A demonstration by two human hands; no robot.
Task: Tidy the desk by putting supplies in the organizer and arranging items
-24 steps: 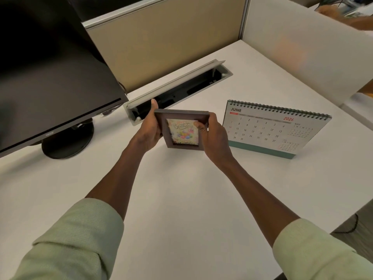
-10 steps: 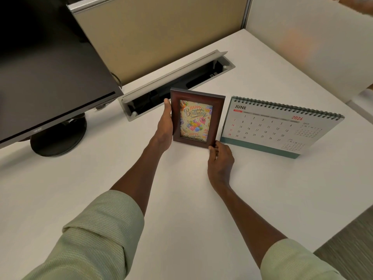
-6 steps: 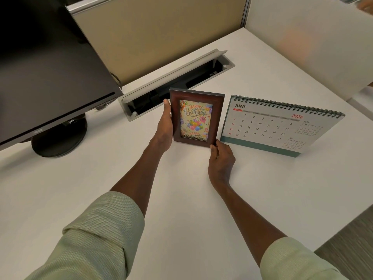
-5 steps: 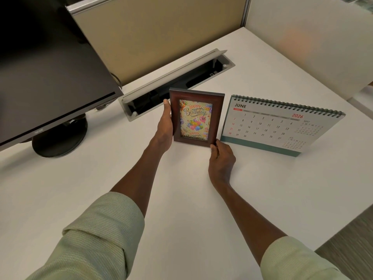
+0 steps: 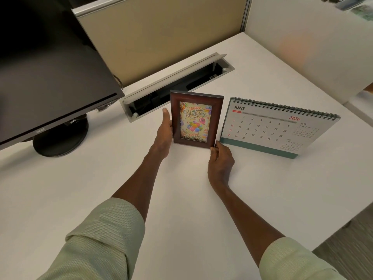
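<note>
A brown picture frame point(image 5: 195, 118) with a "Happy Birthday" balloon card stands upright on the white desk point(image 5: 181, 199), just left of a June 2026 desk calendar point(image 5: 268, 128). My left hand point(image 5: 164, 134) grips the frame's left edge, thumb along the side and fingers hidden behind it. My right hand point(image 5: 221, 161) rests on the desk and pinches the frame's lower right corner with thumb and fingers.
A black monitor point(image 5: 46, 67) on a round stand point(image 5: 60, 138) fills the left. An open cable tray point(image 5: 177, 87) is sunk into the desk behind the frame. Beige and white partitions point(image 5: 161, 33) close the back and right. The desk's edge drops off at lower right.
The frame went from held tilted above the desk to standing upright on it beside the calendar. My right hand dropped to its lower right corner. In the last half second nothing moved.
</note>
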